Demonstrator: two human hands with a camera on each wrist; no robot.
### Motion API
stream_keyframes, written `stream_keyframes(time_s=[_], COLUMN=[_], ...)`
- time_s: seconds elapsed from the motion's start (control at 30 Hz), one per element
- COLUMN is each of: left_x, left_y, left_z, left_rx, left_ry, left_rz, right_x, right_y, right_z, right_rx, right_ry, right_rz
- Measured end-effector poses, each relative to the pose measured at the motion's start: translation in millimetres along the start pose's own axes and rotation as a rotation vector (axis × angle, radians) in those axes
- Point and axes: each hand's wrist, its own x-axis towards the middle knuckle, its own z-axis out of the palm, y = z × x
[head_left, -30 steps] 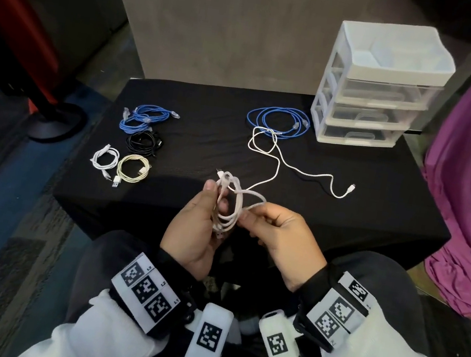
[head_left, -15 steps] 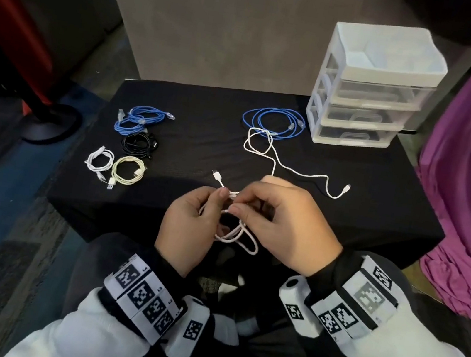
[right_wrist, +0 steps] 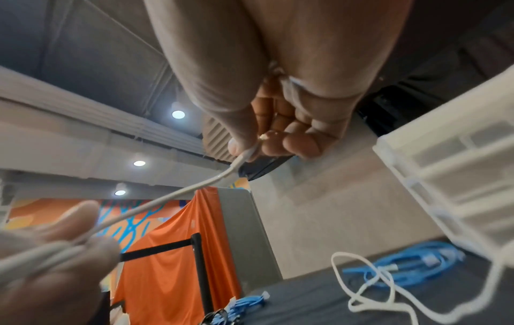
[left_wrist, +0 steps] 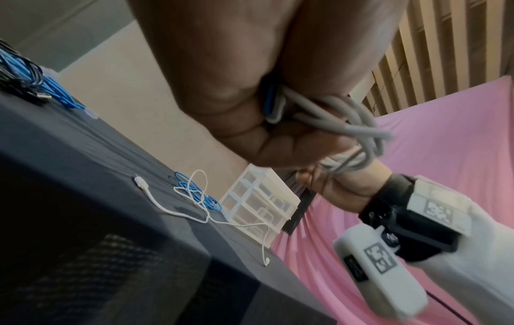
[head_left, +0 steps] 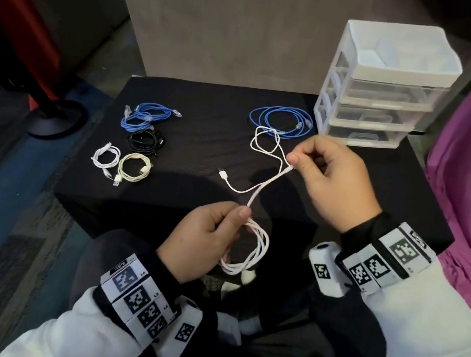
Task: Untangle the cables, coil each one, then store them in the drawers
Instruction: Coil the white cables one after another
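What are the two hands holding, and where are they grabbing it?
Both hold one thin white cable. The left hand grips its coiled loops, thumb pinching where the strand leaves the coil. The right hand pinches the stretched strand further along, between thumb and forefinger.

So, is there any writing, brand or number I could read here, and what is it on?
None reads clearly.
Left wristband: black-and-white square codes; tiny marks beside them, too small to read.
Right wristband: the same.
White box by the right wrist: a code and a dark label, blurred.
Drawer unit, white cable: no text seen.
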Motion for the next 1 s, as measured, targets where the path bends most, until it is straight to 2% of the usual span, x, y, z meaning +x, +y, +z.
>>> stream_keyframes(time_s=[0.1, 0.17, 0.23, 0.27, 0.33, 0.47, 0.57, 0.67, 0.73, 0.83, 0.87, 0.93, 1.0], left_x=[3.3, 5.4, 7.4, 8.5, 10.7, 16.2, 17.5, 17.0, 15.4, 13.5, 12.3, 9.8, 7.9], left_y=[-5.1, -6.6, -6.3, -5.9, -5.0, 4.0, 12.0, 13.1, 12.0, 11.5, 11.5, 10.6, 9.4], left_z=[2.0, 4.4, 6.7, 7.1, 6.3, 0.6, -6.9, -9.4, -7.2, -1.6, -1.5, -3.4, -3.8], left_rx=[0.003, 0.007, 0.002, -0.005, -0.094, -0.555, -0.827, -0.943, -0.896, -0.694, -0.619, -0.522, -0.506], left_ry=[0.191, 0.267, 0.264, 0.245, 0.206, 0.142, 0.061, 0.018, 0.047, 0.112, 0.126, 0.136, 0.118], left_rz=[0.025, 0.028, 0.028, 0.013, -0.051, -0.302, -0.455, -0.574, -0.564, -0.473, -0.449, -0.429, -0.433], right_x=[-20.6, -39.1, -57.4, -62.8, -65.2, -59.9, -59.5, -62.1, -64.4, -69.8, -71.2, -71.3, -69.3], right_y=[-3.4, -9.5, -12.1, -12.5, -11.3, -11.1, -11.3, -17.0, -20.4, -19.8, -18.7, -15.4, -11.7], right_z=[14.3, 27.5, 40.0, 44.4, 47.0, 46.1, 50.0, 51.3, 51.9, 51.7, 51.2, 47.7, 44.0], right_rx=[0.366, 0.578, 0.649, 0.693, 0.849, 1.081, 1.065, 1.051, 1.016, 0.890, 0.827, 0.590, 0.376], right_ry=[-0.009, -0.201, -0.443, -0.497, -0.488, -0.441, -0.417, -0.434, -0.465, -0.490, -0.487, -0.461, -0.460], right_rz=[0.299, 0.509, 0.572, 0.573, 0.628, 0.724, 0.727, 0.710, 0.693, 0.651, 0.598, 0.394, 0.232])
